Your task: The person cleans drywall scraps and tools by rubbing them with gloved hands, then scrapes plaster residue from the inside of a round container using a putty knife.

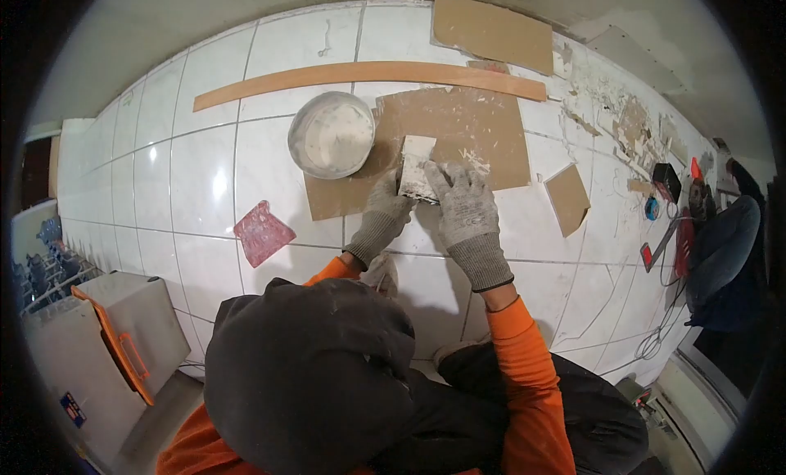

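Observation:
My left hand (382,214), in a grey knit glove, is closed on the left side of a small white rectangular piece (418,154). My right hand (468,205), gloved the same way, grips its right side near the lower end. The piece is smeared with what looks like plaster, and its near edge is dark and crusted; whether it is a board offcut or a tool blade I cannot tell. Beneath the hands lies a brown board (491,123) dotted with white crumbs. A round bucket (296,138) holding pale, plaster-like material stands at the board's left edge.
A long wooden strip (368,72) crosses the white tiles behind the bucket. Another brown board (491,35) lies at the back, a small offcut (568,198) to the right. A reddish cloth (263,233) lies left. Tools and cables sit far right, near a dark-clothed figure (725,254).

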The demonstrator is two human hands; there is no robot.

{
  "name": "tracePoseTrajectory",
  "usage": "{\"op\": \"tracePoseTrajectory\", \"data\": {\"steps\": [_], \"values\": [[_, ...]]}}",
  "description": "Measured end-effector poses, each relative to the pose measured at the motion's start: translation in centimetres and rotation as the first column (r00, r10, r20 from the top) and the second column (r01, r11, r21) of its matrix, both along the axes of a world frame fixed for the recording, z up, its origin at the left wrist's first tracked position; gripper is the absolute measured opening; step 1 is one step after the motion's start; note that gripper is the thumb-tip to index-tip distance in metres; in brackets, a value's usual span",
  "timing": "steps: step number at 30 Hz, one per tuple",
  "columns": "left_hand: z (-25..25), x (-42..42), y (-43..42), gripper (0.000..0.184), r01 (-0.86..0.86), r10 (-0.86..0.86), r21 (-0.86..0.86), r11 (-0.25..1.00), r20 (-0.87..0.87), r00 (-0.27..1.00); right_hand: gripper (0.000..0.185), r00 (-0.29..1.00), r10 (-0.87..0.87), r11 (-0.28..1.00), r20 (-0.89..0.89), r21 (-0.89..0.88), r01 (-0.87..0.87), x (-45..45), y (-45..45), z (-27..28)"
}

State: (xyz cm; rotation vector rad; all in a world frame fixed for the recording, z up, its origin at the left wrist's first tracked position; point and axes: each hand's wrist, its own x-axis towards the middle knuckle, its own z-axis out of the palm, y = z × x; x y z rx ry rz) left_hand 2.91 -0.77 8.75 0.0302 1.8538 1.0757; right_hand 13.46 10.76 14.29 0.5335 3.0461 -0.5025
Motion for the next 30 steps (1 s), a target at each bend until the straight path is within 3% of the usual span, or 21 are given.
{"op": "tracePoseTrajectory", "data": {"steps": [3, 5, 8, 9, 10, 12, 13, 17, 20, 21, 23, 27, 29, 30], "values": [[-4.7, 0.3, -1.1, 0.035, 0.162, -0.109, 0.116, 0.98, -0.368, 0.923, 0.063, 0.997, 0.043, 0.998, 0.069, -0.047, -0.04, 0.0, -0.3, -1.3], [-6.2, 0.8, -2.2, 0.036, 0.383, -0.22, 0.096, 0.919, -0.683, 0.697, 0.063, 0.997, 0.067, 0.997, 0.042, -0.034, -0.065, 0.2, -0.5, -2.4], [-8.0, 1.0, -2.6, 0.029, 0.552, -0.403, -0.018, 0.834, -0.703, 0.586, 0.06, 0.995, 0.054, 0.999, 0.086, -0.006, -0.053, -0.3, -0.9, -3.5], [-7.5, 1.0, -2.4, 0.027, 0.575, -0.428, -0.013, 0.818, -0.681, 0.594, 0.06, 0.996, 0.054, 0.998, 0.074, -0.022, -0.053, -0.5, -0.8, -3.6], [-7.0, 0.9, -2.3, 0.025, 0.523, -0.391, 0.075, 0.849, -0.578, 0.717, 0.061, 0.997, 0.054, 0.998, 0.063, -0.039, -0.052, -0.7, -0.7, -3.7], [-5.4, 0.8, -2.0, 0.02, 0.263, -0.207, 0.272, 0.926, -0.217, 0.954, 0.06, 0.997, 0.064, 0.997, 0.051, -0.051, -0.062, -1.0, -0.8, -3.8], [-4.6, 0.7, -2.0, 0.018, 0.17, -0.146, 0.297, 0.94, -0.102, 0.984, 0.06, 0.996, 0.075, 0.996, 0.047, -0.044, -0.073, -1.3, -0.8, -3.6], [-4.1, 0.3, -1.6, 0.012, 0.041, -0.066, 0.323, 0.945, 0.069, 0.995, 0.053, 0.966, 0.098, 0.994, 0.241, 0.019, -0.106, -2.8, -1.6, -3.5], [-5.8, 0.1, -1.9, 0.01, 0.022, -0.084, 0.415, 0.91, 0.133, 0.988, 0.046, 0.952, 0.1, 0.983, 0.288, 0.121, -0.14, -3.4, -1.5, -3.6], [-5.9, 0.1, -1.9, 0.013, 0.013, -0.097, 0.457, 0.889, 0.16, 0.982, 0.039, 0.975, 0.128, 0.978, 0.184, 0.142, -0.155, -3.4, -1.2, -4.0], [-6.1, 0.2, -1.4, 0.015, -0.153, 0.053, 0.361, 0.92, 0.27, 0.961, 0.026, 0.982, 0.184, 0.965, -0.03, 0.194, -0.175, -3.3, -0.4, -5.1], [-1.9, 0.4, 0.7, 0.02, -0.386, 0.285, 0.294, 0.874, 0.333, 0.899, 0.024, 0.987, 0.151, 0.953, 0.059, 0.256, -0.162, -3.4, -0.8, -5.4], [-4.7, 0.3, -0.6, 0.01, -0.274, 0.176, 0.314, 0.909, 0.308, 0.935, 0.023, 0.985, 0.138, 0.948, 0.105, 0.273, -0.162, -3.5, -0.5, -5.2], [-4.7, 0.3, -0.8, 0.012, -0.215, 0.115, 0.327, 0.92, 0.299, 0.947, 0.042, 0.976, 0.132, 0.987, 0.172, 0.072, -0.146, -3.9, 0.2, -4.6]]}}
